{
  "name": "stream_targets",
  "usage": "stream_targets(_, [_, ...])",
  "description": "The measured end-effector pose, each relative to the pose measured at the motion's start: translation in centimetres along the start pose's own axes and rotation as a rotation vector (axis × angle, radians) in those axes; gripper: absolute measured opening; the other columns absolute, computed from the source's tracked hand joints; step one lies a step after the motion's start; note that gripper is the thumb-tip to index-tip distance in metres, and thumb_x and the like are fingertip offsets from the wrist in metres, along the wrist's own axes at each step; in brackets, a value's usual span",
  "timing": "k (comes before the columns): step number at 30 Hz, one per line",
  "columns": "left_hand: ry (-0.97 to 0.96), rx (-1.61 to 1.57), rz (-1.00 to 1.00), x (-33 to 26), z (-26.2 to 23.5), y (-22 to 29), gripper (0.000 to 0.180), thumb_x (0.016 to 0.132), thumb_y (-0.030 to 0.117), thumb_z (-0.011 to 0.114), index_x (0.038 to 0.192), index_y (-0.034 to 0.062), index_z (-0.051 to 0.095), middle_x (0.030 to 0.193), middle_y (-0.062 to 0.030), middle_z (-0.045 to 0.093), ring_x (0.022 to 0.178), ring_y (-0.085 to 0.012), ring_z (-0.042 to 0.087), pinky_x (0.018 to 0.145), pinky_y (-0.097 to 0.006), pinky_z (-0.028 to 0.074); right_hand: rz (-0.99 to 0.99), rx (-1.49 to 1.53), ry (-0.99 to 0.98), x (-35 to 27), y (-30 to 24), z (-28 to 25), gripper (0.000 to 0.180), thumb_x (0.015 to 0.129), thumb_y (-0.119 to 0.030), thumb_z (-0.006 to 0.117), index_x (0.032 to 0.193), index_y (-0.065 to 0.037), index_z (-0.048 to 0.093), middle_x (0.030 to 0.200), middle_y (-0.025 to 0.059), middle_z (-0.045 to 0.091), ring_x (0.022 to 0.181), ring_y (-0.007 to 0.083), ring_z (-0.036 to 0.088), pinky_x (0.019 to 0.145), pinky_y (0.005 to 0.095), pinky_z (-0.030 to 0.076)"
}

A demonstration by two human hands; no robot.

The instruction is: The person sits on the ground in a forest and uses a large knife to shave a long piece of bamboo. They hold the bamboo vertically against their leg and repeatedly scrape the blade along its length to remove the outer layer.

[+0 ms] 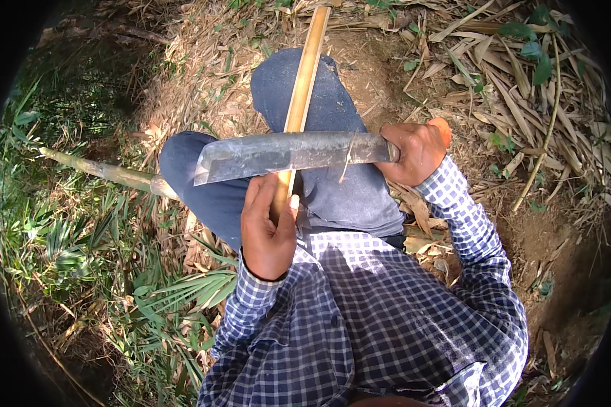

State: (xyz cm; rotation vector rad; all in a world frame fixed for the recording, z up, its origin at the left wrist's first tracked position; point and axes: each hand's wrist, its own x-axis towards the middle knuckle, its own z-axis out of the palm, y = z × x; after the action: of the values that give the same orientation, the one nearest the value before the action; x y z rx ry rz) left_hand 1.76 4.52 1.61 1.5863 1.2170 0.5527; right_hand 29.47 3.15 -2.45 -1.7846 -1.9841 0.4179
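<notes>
A split bamboo strip (307, 68) runs from my lap away over my right knee, its pale inner face upward. My left hand (267, 227) is closed around its near end, thumb on the right side and fingers on the left. My right hand (416, 153) grips a machete by its handle; the orange butt of the handle (440, 129) sticks out past the fist. The broad grey machete blade (278, 154) lies crosswise over the strip, just beyond my left fingers, its tip pointing left. A thin shaving (348, 159) hangs across the blade near the handle.
A round bamboo pole (105, 171) reaches in from the left up to my bent left knee (197, 176). Dry bamboo leaves (516, 88) litter the ground at the right, with a thin stem (548, 129) among them. Green plants (68, 251) grow along the left.
</notes>
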Motion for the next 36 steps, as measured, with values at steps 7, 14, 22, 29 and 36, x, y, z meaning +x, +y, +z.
stream_targets(7, [0.021,-0.007,-0.023,0.0,-0.3,0.8,0.055,0.088,-0.01,0.055,0.141,-0.0041,0.042,0.129,-0.0157,0.052,0.102,-0.0168,0.055,0.089,-0.025,0.044,0.201,0.057,-0.02,1.5,1.4,-0.4,0.021,0.073,-0.027,0.071,0.078,-0.007,0.068,0.057,0.017,0.061,0.055,0.036,0.064,0.055,0.0444,0.052])
stream_targets(14, [0.026,-0.046,-0.014,-0.2,-0.6,0.9,0.056,0.088,-0.007,0.058,0.142,-0.0029,0.042,0.111,-0.0101,0.055,0.096,-0.0132,0.052,0.084,-0.022,0.043,0.205,-0.027,0.082,2.7,3.4,0.1,0.02,0.074,-0.027,0.068,0.079,-0.008,0.07,0.054,0.0148,0.06,0.052,0.0343,0.063,0.054,0.0425,0.052])
stream_targets(22, [0.027,-0.023,0.007,-0.4,-0.8,1.2,0.053,0.091,-0.004,0.058,0.142,-0.0031,0.043,0.101,-0.0098,0.054,0.087,-0.0146,0.052,0.079,-0.023,0.042,0.297,-0.004,0.013,4.0,5.4,0.1,0.029,0.076,-0.031,0.064,0.088,-0.005,0.072,0.053,0.012,0.061,0.05,0.0286,0.063,0.055,0.042,0.053])
stream_targets(29, [0.011,-0.013,-0.023,-1.0,-0.9,1.1,0.054,0.09,-0.005,0.056,0.143,-0.0009,0.043,0.1,-0.0041,0.05,0.084,-0.0108,0.048,0.074,-0.021,0.04,0.333,0.012,-0.061,3.7,6.5,0.3,0.033,0.08,-0.034,0.063,0.093,-0.005,0.072,0.053,0.0078,0.061,0.047,0.022,0.061,0.052,0.0375,0.053])
stream_targets(36, [0.03,0.052,-0.029,-0.7,-0.6,1.1,0.055,0.088,-0.006,0.058,0.142,-0.0012,0.045,0.099,-0.0054,0.051,0.081,-0.0108,0.048,0.071,-0.021,0.041,0.47,0.088,-0.071,4.0,6.3,0.0,0.031,0.081,-0.032,0.063,0.093,-0.004,0.07,0.052,0.0062,0.058,0.042,0.0211,0.056,0.044,0.0354,0.048])
